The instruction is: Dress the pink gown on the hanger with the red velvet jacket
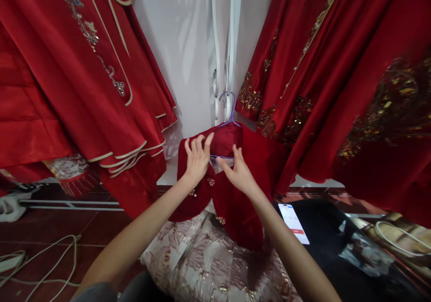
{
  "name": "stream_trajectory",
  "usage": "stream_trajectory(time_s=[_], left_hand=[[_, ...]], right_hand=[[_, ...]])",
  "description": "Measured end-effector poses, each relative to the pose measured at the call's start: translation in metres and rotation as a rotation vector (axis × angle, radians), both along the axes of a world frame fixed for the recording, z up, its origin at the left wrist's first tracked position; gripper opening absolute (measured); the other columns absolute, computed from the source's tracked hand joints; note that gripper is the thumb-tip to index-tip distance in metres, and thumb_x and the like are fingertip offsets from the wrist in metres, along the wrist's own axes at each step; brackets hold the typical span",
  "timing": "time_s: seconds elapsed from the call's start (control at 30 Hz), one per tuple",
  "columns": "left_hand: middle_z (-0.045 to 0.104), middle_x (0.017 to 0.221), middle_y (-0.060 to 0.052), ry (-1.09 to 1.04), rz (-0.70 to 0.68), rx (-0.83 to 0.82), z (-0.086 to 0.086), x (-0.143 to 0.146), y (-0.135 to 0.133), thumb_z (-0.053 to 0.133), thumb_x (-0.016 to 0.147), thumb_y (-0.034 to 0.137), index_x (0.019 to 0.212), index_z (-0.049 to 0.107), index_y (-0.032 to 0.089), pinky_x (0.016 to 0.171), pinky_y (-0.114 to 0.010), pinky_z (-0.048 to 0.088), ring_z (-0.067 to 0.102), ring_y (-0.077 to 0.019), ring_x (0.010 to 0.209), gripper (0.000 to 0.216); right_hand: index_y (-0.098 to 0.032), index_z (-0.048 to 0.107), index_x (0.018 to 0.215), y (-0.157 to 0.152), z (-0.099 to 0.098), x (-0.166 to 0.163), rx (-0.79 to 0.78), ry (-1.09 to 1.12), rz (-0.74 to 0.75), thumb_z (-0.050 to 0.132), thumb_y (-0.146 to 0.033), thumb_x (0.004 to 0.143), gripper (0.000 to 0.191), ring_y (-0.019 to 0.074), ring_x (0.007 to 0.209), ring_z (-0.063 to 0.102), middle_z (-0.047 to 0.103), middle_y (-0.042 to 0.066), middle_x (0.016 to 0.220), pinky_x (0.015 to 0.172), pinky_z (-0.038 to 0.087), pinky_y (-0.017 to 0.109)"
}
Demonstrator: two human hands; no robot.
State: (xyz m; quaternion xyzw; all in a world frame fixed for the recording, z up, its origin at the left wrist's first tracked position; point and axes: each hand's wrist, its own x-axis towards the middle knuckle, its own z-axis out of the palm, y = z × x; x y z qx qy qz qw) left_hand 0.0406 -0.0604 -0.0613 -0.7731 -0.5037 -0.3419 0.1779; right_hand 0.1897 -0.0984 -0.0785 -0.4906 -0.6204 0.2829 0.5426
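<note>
A dark red velvet jacket (249, 194) hangs on a purple hanger (230, 108) in front of me, hooked on a white rack (232, 32). My left hand (197, 158) rests on the jacket's left front near the collar, fingers spread and curled over the cloth. My right hand (239, 171) touches the jacket's opening just below the hanger bar, with thumb and fingers pinching at its edge. Small gold buttons (211, 182) run down the jacket's front.
Long red embroidered gowns hang at the left (84, 91) and right (336, 91). A pale floral brocade cloth (208, 257) lies below the jacket. A phone (293, 223) lies on a black surface at the right. White cables (50, 257) trail over the dark floor at the left.
</note>
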Motion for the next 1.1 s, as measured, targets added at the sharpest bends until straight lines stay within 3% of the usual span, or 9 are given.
stream_trajectory(time_s=[0.13, 0.2, 0.27, 0.37, 0.5, 0.67, 0.73, 0.93, 1.1], left_hand=[[0.023, 0.148, -0.026, -0.061, 0.162, -0.079, 0.005, -0.035, 0.017, 0.042, 0.075, 0.0, 0.146, 0.02, 0.011, 0.101, -0.049, 0.038, 0.044, -0.0344, 0.125, 0.075], [0.04, 0.14, -0.024, -0.059, 0.234, -0.186, 0.015, -0.052, 0.025, 0.045, 0.074, 0.002, 0.146, 0.019, 0.013, 0.089, -0.041, 0.047, 0.057, -0.0307, 0.111, 0.078], [0.061, 0.118, -0.017, -0.029, 0.286, -0.268, 0.026, -0.063, 0.032, 0.047, 0.077, 0.008, 0.14, 0.033, 0.018, 0.083, -0.038, 0.048, 0.063, -0.0288, 0.098, 0.065], [0.069, 0.1, -0.012, -0.03, 0.32, -0.265, 0.043, -0.071, 0.041, 0.046, 0.082, 0.018, 0.118, 0.059, 0.023, 0.078, -0.036, 0.046, 0.063, -0.0296, 0.093, 0.038], [0.071, 0.091, -0.01, -0.151, 0.218, -0.263, 0.055, -0.081, 0.054, 0.053, 0.079, 0.024, 0.1, 0.07, 0.021, 0.073, -0.031, 0.043, 0.064, -0.0269, 0.086, 0.028], [0.071, 0.084, -0.004, -0.206, -0.158, -0.4, 0.05, -0.105, 0.067, 0.057, 0.078, 0.042, 0.094, 0.069, 0.016, 0.07, -0.023, 0.043, 0.061, -0.0169, 0.076, 0.033], [0.072, 0.089, -0.005, -0.185, -0.084, -0.393, 0.045, -0.113, 0.07, 0.055, 0.08, 0.045, 0.094, 0.068, 0.017, 0.073, -0.023, 0.044, 0.061, -0.0172, 0.079, 0.034], [0.067, 0.111, -0.018, 0.11, 0.446, -0.614, 0.045, -0.124, 0.067, 0.053, 0.077, 0.032, 0.111, 0.063, 0.015, 0.076, -0.033, 0.048, 0.064, -0.0295, 0.096, 0.039], [0.071, 0.09, -0.021, 0.389, 0.471, -0.936, 0.069, -0.13, 0.044, 0.064, 0.062, 0.022, 0.082, 0.069, 0.009, 0.068, -0.034, 0.05, 0.067, -0.0326, 0.083, 0.024]], right_hand=[[-0.006, 0.036, 0.131, -0.002, -0.007, 0.037, -0.001, -0.257, -0.29, 0.06, -0.054, 0.076, 0.077, 0.0437, 0.132, 0.033, 0.043, 0.03, 0.131, 0.103, 0.03, 0.06], [-0.006, 0.042, 0.122, 0.001, -0.001, 0.065, 0.021, -0.425, -0.411, 0.059, -0.055, 0.076, 0.069, 0.0436, 0.121, 0.042, 0.048, 0.029, 0.121, 0.098, 0.034, 0.058], [-0.006, 0.046, 0.115, 0.009, 0.01, 0.091, 0.006, -0.587, -0.507, 0.057, -0.056, 0.077, 0.064, 0.0438, 0.116, 0.046, 0.051, 0.029, 0.116, 0.095, 0.035, 0.058], [-0.002, 0.051, 0.114, 0.031, 0.027, 0.124, -0.054, -0.837, -0.58, 0.059, -0.055, 0.076, 0.066, 0.0441, 0.117, 0.044, 0.051, 0.031, 0.118, 0.098, 0.032, 0.056], [-0.005, 0.062, 0.107, 0.057, 0.048, 0.157, -0.168, -1.082, -0.46, 0.066, -0.055, 0.071, 0.062, 0.0407, 0.118, 0.046, 0.055, 0.027, 0.119, 0.095, 0.037, 0.047], [-0.018, 0.07, 0.081, 0.063, 0.07, 0.179, -0.456, -0.958, -0.023, 0.06, -0.068, 0.069, 0.052, 0.0249, 0.08, 0.063, 0.068, 0.008, 0.08, 0.071, 0.045, 0.032], [-0.019, 0.068, 0.077, 0.06, 0.073, 0.18, -0.415, -0.902, 0.031, 0.06, -0.07, 0.068, 0.052, 0.0206, 0.07, 0.061, 0.067, 0.005, 0.073, 0.065, 0.044, 0.029], [-0.021, 0.06, 0.081, 0.041, 0.066, 0.168, -0.124, -0.762, 0.097, 0.039, -0.059, 0.087, 0.043, 0.0147, 0.061, 0.052, 0.06, 0.001, 0.067, 0.06, 0.04, 0.025], [-0.023, 0.058, 0.075, 0.036, 0.067, 0.165, -0.054, -0.938, -0.045, 0.04, -0.052, 0.089, 0.037, 0.0148, 0.056, 0.053, 0.058, -0.001, 0.061, 0.057, 0.035, 0.025]])
